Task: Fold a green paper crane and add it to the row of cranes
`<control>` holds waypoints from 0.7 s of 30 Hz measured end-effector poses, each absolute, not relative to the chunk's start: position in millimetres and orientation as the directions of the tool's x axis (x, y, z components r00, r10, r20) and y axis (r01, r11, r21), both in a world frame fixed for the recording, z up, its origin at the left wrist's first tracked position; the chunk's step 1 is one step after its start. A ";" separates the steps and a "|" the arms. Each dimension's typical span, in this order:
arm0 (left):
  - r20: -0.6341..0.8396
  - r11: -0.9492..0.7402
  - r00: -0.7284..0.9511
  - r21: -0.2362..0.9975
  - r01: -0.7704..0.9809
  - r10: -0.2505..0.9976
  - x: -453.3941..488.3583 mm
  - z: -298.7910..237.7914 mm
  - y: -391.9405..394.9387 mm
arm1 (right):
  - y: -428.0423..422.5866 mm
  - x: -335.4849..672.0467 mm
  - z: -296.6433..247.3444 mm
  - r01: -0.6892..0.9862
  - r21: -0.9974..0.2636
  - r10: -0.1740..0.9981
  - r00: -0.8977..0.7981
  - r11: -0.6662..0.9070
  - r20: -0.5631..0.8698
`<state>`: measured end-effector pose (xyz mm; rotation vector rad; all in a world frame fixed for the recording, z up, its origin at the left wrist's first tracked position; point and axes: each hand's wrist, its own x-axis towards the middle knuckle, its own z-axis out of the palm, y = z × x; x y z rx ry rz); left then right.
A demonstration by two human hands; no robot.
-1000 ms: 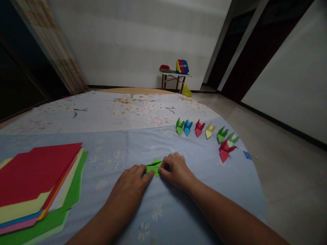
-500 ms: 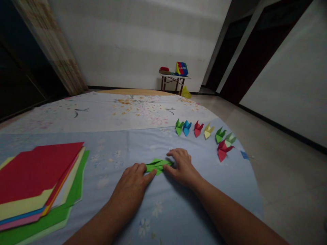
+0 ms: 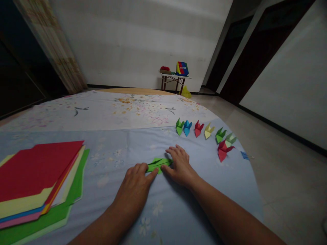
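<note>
A partly folded green paper [image 3: 158,164] lies flat on the pale blue floral sheet [image 3: 178,211]. My left hand [image 3: 136,185] rests on the sheet with its fingertips pressing the paper's left end. My right hand [image 3: 180,165] lies over the paper's right end, fingers stretched and pressing down. Neither hand lifts the paper. Part of the paper is hidden under my right fingers.
A stack of coloured paper sheets [image 3: 35,183], red on top, lies at the left. Several folded paper cranes [image 3: 204,131] stand in a row at the right, with a red one [image 3: 223,150] nearer. A small table [image 3: 175,80] stands by the far wall. Bare floor lies right of the sheet.
My right hand has gone from pinching the paper's right end to lying stretched flat over it. The paper now lies longer and flatter. My left hand has barely moved.
</note>
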<state>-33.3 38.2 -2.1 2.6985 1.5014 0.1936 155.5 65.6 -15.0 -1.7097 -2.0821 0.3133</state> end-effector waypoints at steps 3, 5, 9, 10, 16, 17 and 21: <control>0.093 -0.538 0.531 0.106 0.836 0.843 -34.2 -1.6 39.2 | 65.0 150.0 -16.7 0.880 -0.417 0.967 -0.157 0.228 0.199; 0.095 -0.543 0.535 0.105 0.833 0.839 -35.0 -1.3 39.5 | 65.4 147.4 -17.5 0.886 -0.400 0.966 -0.163 0.233 0.201; 0.117 -0.543 0.532 0.095 0.834 0.838 -37.0 -2.3 39.6 | 67.4 147.6 -17.4 0.895 -0.391 0.973 -0.158 0.214 0.169; 0.118 -0.540 0.529 0.095 0.836 0.840 -37.4 -2.7 39.7 | 68.1 148.9 -17.1 0.896 -0.392 0.975 -0.160 0.209 0.155; 0.108 -0.519 0.509 0.127 0.845 0.854 -37.4 -2.2 40.7 | 71.7 165.0 -16.0 0.908 -0.394 0.990 -0.126 0.144 0.070; 0.107 -0.516 0.505 0.133 0.846 0.856 -37.3 -1.7 40.7 | 72.2 167.6 -15.9 0.909 -0.395 0.991 -0.118 0.133 0.064; 0.102 -0.515 0.505 0.145 0.845 0.857 -37.6 0.3 40.3 | 73.1 171.7 -14.6 0.894 -0.423 0.989 -0.126 0.147 0.078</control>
